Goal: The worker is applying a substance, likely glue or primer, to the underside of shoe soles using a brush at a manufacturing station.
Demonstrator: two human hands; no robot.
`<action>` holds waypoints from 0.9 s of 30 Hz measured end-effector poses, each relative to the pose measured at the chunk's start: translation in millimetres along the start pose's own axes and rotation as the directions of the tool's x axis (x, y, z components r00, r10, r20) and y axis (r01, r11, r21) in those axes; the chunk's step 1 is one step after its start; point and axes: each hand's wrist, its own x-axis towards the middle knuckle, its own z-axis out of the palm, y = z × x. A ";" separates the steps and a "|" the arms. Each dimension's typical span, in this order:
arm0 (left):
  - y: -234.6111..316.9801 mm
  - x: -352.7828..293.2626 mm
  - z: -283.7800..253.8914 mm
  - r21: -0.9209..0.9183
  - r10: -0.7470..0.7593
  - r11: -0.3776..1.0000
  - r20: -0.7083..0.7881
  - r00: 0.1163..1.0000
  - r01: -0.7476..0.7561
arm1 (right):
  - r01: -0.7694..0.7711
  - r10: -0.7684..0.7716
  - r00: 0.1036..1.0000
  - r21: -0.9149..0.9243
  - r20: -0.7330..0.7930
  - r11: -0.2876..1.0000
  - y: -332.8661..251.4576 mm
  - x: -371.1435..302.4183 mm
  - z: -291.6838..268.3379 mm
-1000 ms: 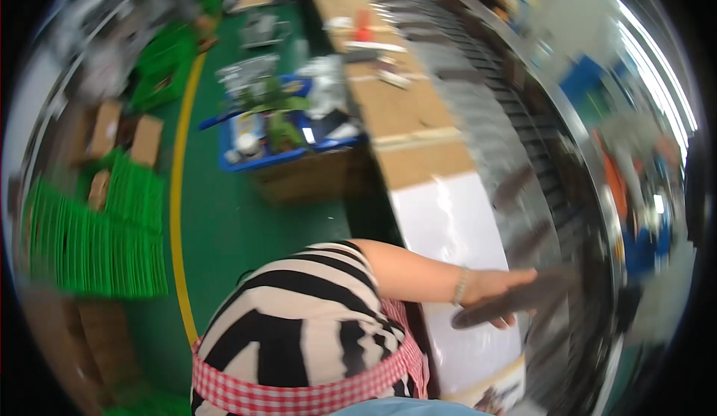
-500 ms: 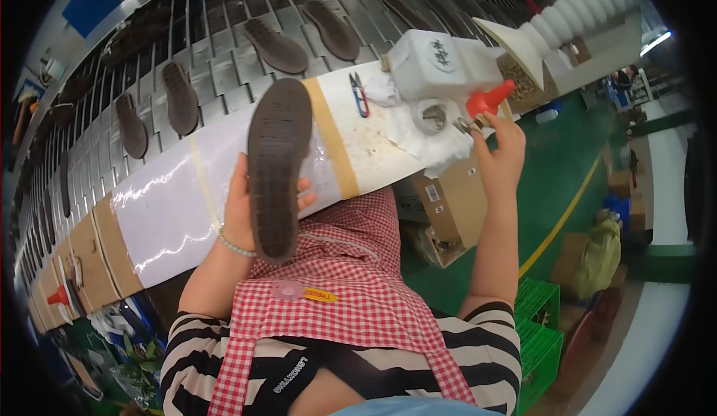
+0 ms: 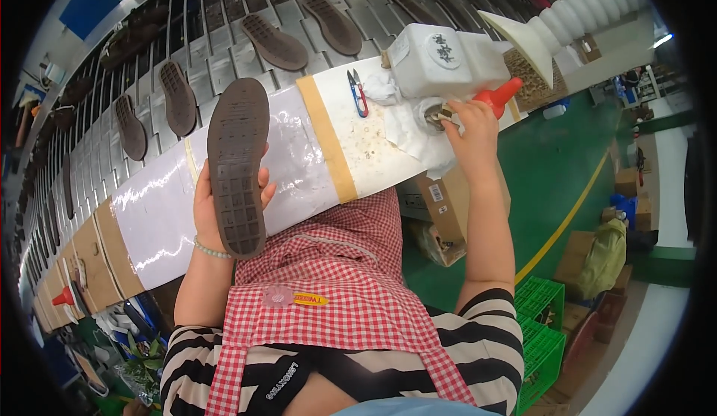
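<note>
My left hand [image 3: 211,205] holds a dark brown shoe sole [image 3: 238,163] upright, tread side facing me, over the plastic-covered work table [image 3: 302,154]. My right hand [image 3: 472,126] reaches to the table's right end and grips a small brush-like tool at a white cloth-wrapped pot [image 3: 427,113], beside a red-capped squeeze bottle [image 3: 499,95]. A large white plastic jug [image 3: 442,59] stands just behind that hand. Small snips with red and blue handles [image 3: 358,90] lie on the stained table top.
Several brown soles [image 3: 275,41] ride on the slatted metal conveyor [image 3: 224,50] beyond the table. A white ribbed duct with a funnel hood [image 3: 556,24] hangs at the upper right. Cardboard boxes [image 3: 448,210] and green crates [image 3: 541,330] stand on the green floor at right.
A second ago I faced another way with one hand on a sole at the table. Since half a second ago the sole stays raised and my right hand has settled on the pot.
</note>
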 end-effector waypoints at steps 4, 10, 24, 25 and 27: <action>-2.4 -1.2 -1.1 -0.022 -0.016 1.000 0.005 1.000 0.016 | -0.005 0.005 1.000 0.020 -0.019 1.000 -4.3 0.1 -9.5; -6.2 4.5 -9.8 -0.070 -0.094 0.993 0.053 0.994 0.097 | -0.094 0.095 0.995 0.033 -0.039 0.995 -8.4 -4.7 -17.0; -18.4 6.5 -29.6 -0.232 -0.197 0.943 0.185 0.963 0.238 | -0.403 0.436 0.895 0.595 0.097 0.695 30.2 -29.4 -27.1; -20.5 4.6 -28.1 -0.229 -0.180 0.949 0.167 0.969 0.216 | -0.420 0.448 0.877 0.733 0.175 0.535 7.4 -23.0 -39.4; -25.5 4.8 -26.2 -0.266 -0.237 0.920 0.204 0.950 0.287 | -0.339 0.372 0.911 0.839 0.179 0.426 -46.7 -9.3 -61.8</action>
